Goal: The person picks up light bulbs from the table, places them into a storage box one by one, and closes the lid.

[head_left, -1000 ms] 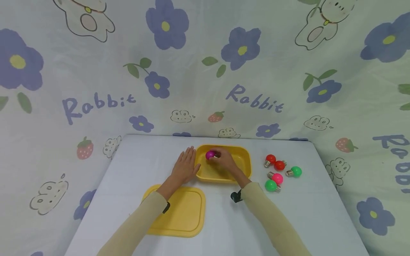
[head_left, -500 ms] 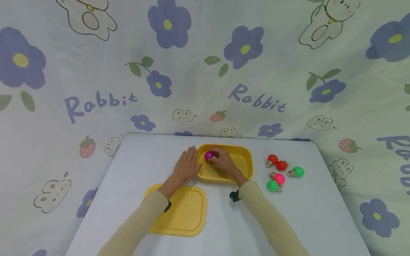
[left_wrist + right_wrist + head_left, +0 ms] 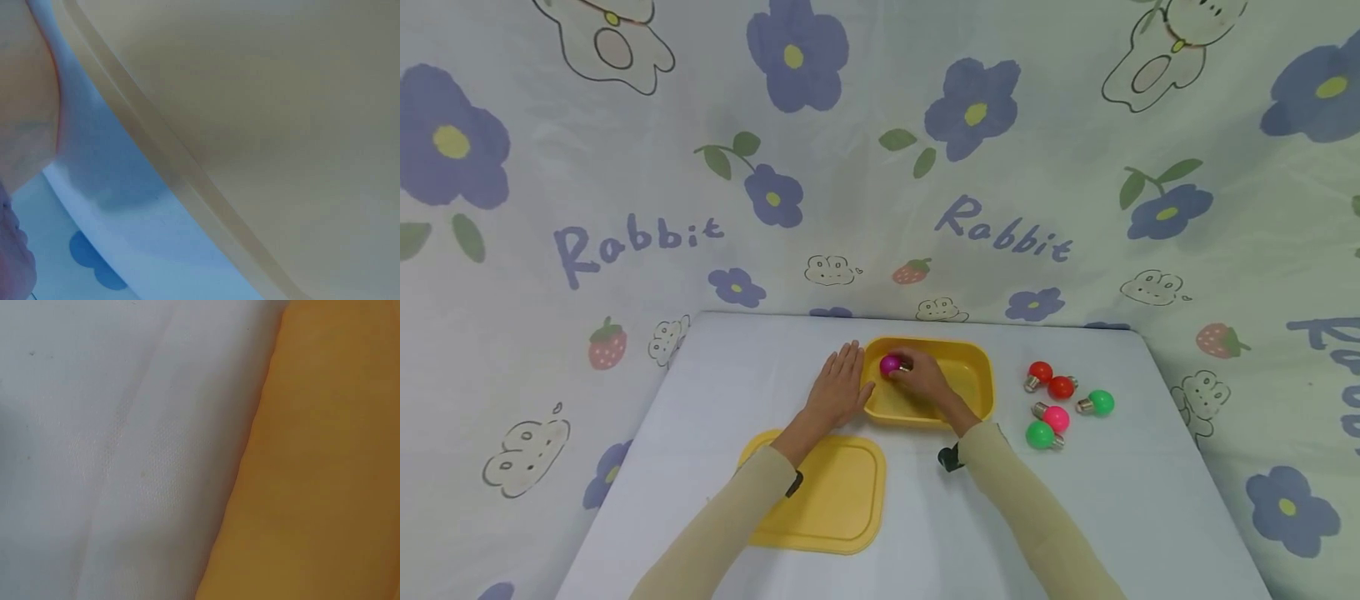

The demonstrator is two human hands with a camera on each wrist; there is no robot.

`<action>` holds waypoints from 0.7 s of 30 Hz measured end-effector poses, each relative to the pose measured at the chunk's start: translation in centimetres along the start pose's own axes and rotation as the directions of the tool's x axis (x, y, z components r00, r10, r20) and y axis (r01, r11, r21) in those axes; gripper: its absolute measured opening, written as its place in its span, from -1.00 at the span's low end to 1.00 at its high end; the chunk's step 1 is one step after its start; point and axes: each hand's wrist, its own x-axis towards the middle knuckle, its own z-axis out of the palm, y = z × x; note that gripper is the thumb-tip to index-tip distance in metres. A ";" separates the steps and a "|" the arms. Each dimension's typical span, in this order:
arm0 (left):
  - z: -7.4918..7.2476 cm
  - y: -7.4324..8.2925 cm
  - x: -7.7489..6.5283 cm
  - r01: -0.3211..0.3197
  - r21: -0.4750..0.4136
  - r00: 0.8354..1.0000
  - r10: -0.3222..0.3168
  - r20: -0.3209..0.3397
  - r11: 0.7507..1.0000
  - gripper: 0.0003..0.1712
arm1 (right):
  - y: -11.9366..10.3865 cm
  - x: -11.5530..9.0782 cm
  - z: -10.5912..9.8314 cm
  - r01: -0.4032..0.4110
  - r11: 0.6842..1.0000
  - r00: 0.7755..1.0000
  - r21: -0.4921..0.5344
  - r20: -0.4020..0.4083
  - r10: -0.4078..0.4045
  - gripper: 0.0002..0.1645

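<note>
1. Head view: compared with a second ago, I see the purple bulb (image 3: 890, 366) a touch nearer the left wall of the yellow tray (image 3: 910, 422), and the whole scene sits slightly further right; the bulbs outside the tray keep their arrangement.
2. The purple bulb is inside the tray, in its back left part. It is round and deep magenta, with its metal base pointing right, into the fingers. Whether it touches the tray's floor, I cannot tell.
3. The right hand (image 3: 925, 379) reaches into the tray, its grip closed in a pinch of thumb and fingers on the bulb.
4. The left hand (image 3: 838, 387) stays along the tray's left side, its grip flat with fingers straight, holding nothing.
5. On the white bench (image 3: 940, 525), the yellow lid (image 3: 827, 500) lies partly under the left sleeve. Right of the tray sit two red bulbs (image 3: 1040, 372), a pink bulb (image 3: 1057, 419) and two green bulbs (image 3: 1101, 402).
6. Left wrist view: a pale tan surface (image 3: 281, 150) with a ridged edge fills the right; bare skin shows at upper left.
7. Right wrist view: an orange-yellow surface (image 3: 319, 462) stands beside white; neither wrist view shows the grip clearly.
</note>
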 end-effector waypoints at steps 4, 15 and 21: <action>0.0 0.0 0.0 -0.002 -0.001 1.000 0.002 -0.007 1.000 -0.19 | 0.2 0.1 0.0 -0.007 1.000 1.000 0.008 0.001 0.007 -0.49; 0.4 -0.1 0.3 0.012 0.001 1.000 -0.012 -0.009 1.000 -0.18 | 0.3 0.0 -0.3 -0.009 0.999 1.000 0.033 0.021 0.009 -0.47; 0.4 0.0 0.2 0.014 0.002 1.000 -0.014 -0.008 1.000 -0.18 | 0.6 0.1 -0.6 0.002 0.999 1.000 0.032 0.024 -0.003 -0.50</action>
